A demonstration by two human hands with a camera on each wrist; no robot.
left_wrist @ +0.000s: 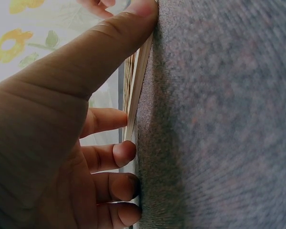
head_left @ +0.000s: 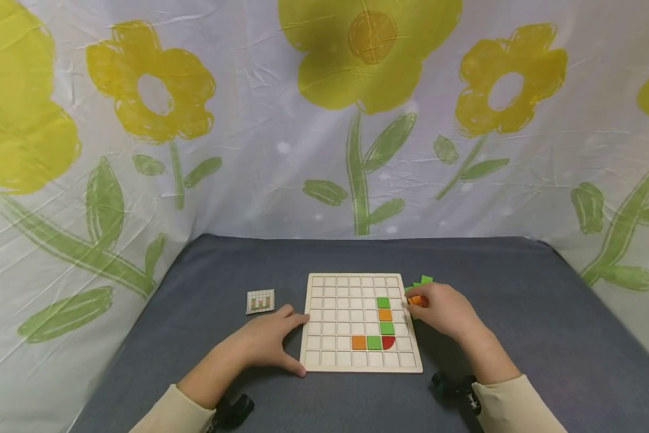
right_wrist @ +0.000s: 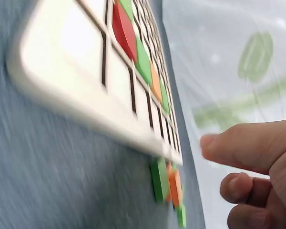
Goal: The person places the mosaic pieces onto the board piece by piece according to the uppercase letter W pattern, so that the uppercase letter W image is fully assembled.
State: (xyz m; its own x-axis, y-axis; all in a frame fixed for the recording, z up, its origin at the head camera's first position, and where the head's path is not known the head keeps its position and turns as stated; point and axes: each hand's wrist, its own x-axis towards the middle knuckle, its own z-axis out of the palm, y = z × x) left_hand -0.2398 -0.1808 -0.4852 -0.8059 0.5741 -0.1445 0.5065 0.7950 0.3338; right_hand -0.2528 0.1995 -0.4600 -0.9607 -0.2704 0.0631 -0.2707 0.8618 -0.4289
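A pale wooden grid board lies on the dark cloth. Set in its cells are three green tiles, two orange tiles and one red tile with a rounded corner. My left hand rests at the board's left edge, thumb and fingers spread, touching the rim. Beyond the right edge, my right hand hovers over loose orange tiles, thumb and forefinger apart. Loose green tiles lie close by, partly hidden by that hand. In the right wrist view, nothing shows between the right hand's fingers.
Left of the board lies a small card printed with a grid and coloured cells. The dark grey cloth covers the table. Behind it hangs a white curtain with yellow flowers. Each wrist wears a black device.
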